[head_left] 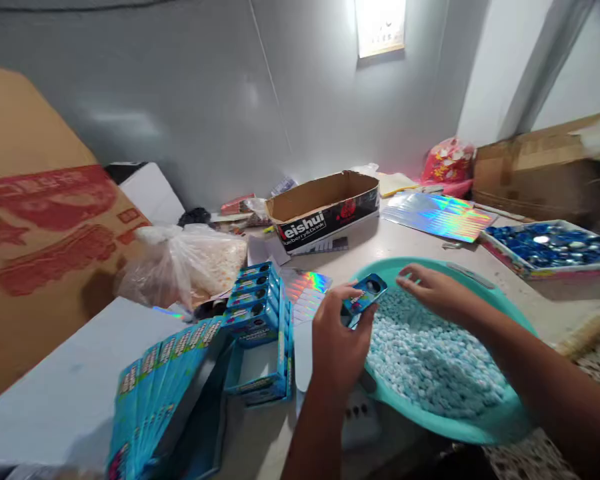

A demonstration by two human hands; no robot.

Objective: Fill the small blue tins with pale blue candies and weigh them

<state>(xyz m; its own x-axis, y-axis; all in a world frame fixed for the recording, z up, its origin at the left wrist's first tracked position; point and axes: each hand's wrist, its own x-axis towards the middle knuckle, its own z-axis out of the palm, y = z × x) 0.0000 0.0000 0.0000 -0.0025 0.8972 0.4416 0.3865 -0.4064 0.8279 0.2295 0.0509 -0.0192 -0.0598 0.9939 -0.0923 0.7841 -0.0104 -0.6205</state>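
My left hand [339, 333] grips a small blue printed box [363, 297] with a round window near its upper end, tilted over the left edge of a turquoise basin [425, 419]. Small pale blue and white pieces [440, 363] fill much of the basin. Just right of the box, my right hand [433, 291] hovers above the pieces with thumb and fingers apart; nothing shows in it. Left of my left hand, several similar blue boxes [253, 313] stand in a row in a blue display carton [283, 360].
Flat blue printed cartons [155, 380] lean at the front left, before a large cardboard box [40, 233]. A black-printed open carton [325, 210] stands at the back. Right of the basin sits a tray of shiny blue pieces [555, 243]. A clear bag [195, 257] lies left.
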